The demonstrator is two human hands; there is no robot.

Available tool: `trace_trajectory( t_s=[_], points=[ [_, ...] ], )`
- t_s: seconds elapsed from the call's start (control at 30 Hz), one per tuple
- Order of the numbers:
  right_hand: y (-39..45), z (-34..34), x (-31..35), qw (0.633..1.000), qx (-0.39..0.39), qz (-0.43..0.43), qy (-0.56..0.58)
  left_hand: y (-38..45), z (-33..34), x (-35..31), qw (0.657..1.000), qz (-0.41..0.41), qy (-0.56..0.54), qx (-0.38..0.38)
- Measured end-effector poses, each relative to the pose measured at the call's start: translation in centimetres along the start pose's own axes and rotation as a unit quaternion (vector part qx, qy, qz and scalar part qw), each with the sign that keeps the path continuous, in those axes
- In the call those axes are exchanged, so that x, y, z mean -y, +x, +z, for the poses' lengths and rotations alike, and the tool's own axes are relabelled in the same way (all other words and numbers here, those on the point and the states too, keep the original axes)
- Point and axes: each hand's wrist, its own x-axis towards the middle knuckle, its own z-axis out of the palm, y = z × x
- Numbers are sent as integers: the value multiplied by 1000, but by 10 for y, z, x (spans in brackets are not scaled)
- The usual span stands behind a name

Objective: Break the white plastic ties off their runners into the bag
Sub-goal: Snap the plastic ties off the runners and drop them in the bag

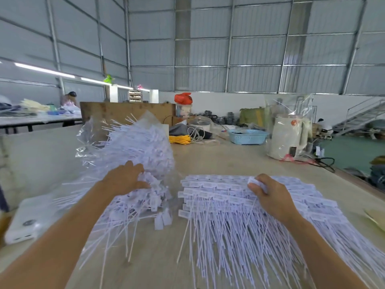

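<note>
At the far left a flat white device (31, 221) lies on the pale wooden table (218, 159), close beside the loose tails spilling from the clear plastic bag (93, 140). The bag is crinkled and glossy, slumped open toward the person, and it is heaped with loose white ties (143, 147), thin stiff strips ending in small rectangular tags that bristle out in all directions. The left hand (125, 180) rests on the near slope of that heap, fingers curled into the tags; whether it actually grips any cannot be told. Just right of the bag, a broad fanned stack of ties on runners (229, 205) lies flat, tag heads lined in neat rows and tails pointing toward the person. The right hand (268, 195) sits on top of this stack, thumb and fingers pinching one white tag at its far edge. Behind, a yellow coiled cord (179, 139), a perforated blue plastic basket (248, 137) and a white kettle (288, 140) wrapped in clear film stand well apart from the work.
</note>
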Motion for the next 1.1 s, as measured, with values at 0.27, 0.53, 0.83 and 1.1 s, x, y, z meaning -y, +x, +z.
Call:
trace_trajectory(
  t_s=[0.27, 0.53, 0.83, 1.1],
  points=[
    [-1, -2, 1, 1000, 3, -2, 13, -2, 7, 17, 998, -24, 54, 24],
    [1, -4, 6, 1000, 23, 15, -4, -3, -48, -66, 985, -108, 129, -29],
    [0, -3, -5, 999, 26, 7, -38, -17, 11, -212, 969, 217, -110, -53],
    [-2, 1, -24, 988, 34, -65, -135, 5, 59, -220, 969, 233, -31, -75]
  ],
)
